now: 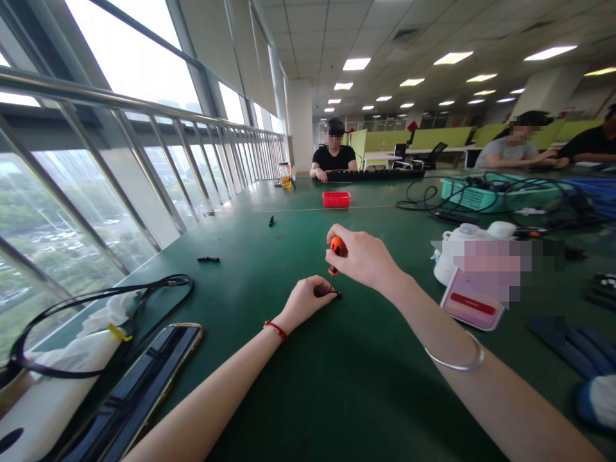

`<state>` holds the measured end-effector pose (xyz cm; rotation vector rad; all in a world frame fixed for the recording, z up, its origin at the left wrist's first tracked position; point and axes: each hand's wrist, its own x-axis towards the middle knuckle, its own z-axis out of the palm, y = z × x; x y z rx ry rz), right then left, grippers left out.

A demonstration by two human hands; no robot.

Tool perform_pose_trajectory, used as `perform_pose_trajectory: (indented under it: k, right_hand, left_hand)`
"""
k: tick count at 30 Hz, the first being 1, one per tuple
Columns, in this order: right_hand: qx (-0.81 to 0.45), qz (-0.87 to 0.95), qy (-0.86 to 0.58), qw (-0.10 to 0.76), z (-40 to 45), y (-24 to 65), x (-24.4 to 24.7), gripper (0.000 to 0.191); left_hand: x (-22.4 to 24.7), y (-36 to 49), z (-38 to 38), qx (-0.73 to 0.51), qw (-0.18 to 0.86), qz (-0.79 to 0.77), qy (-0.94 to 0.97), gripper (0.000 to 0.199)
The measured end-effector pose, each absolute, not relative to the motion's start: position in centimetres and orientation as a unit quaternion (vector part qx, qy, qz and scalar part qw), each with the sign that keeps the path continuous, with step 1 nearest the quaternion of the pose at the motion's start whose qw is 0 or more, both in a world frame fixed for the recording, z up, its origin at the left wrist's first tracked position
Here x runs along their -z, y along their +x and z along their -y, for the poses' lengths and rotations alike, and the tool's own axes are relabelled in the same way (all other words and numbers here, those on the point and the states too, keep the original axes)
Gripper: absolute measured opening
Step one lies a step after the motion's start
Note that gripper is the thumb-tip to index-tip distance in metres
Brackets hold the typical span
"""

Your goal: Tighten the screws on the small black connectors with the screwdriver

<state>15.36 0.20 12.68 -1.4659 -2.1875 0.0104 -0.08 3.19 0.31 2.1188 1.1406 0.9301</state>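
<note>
An orange-handled screwdriver (337, 246) stands nearly upright in the middle of the green table, its thin shaft pointing down. My right hand (360, 255) is closed around its handle from above. Low on the tabletop, my left hand (308, 296) pinches a small black part (338, 294) at the screwdriver's tip. Fingers cover most of that part, so its kind cannot be made out. Whether the tip sits in a screw is too small to see. Farther off to the left lie a black strip-like piece (208, 259) and another small black piece (271, 221).
A red tray (336, 199) stands ahead. At right are a teal basket (474, 196) with tangled black cables, a white jug (447, 256) and a pink phone-like object (471, 301). A dark phone (144, 385) and a black cable (185, 280) lie left. People sit across the table.
</note>
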Motion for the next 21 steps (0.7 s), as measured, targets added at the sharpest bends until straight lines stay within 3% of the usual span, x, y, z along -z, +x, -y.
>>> perform_pose_trajectory:
  k: [4, 9, 13, 18, 21]
  right_hand:
    - [-0.002, 0.812, -0.532, 0.241, -0.2, 15.3, -12.6, 0.029]
    - [-0.002, 0.814, -0.522, 0.254, 0.3, 15.3, -12.7, 0.015]
    - [-0.04, 0.814, -0.52, 0.256, 0.6, 14.7, -12.0, 0.022]
    - [-0.034, 0.802, -0.43, 0.414, 0.6, 14.9, -12.2, 0.016]
    - [-0.011, 0.815, -0.383, 0.435, 0.0, 16.0, -12.5, 0.01]
  left_hand:
    - [-0.3, 0.1, -3.1, -0.353, 0.276, -0.436, 0.781, 0.015]
    - [-0.1, 0.3, -3.0, -0.36, 0.258, -0.437, 0.783, 0.013]
    - [0.0, 0.2, -2.9, -0.355, 0.239, -0.44, 0.789, 0.011]
    - [-0.1, 0.1, -2.7, -0.345, 0.214, -0.449, 0.796, 0.012]
    - [-0.2, 0.0, -2.6, -0.345, 0.211, -0.443, 0.8, 0.014]
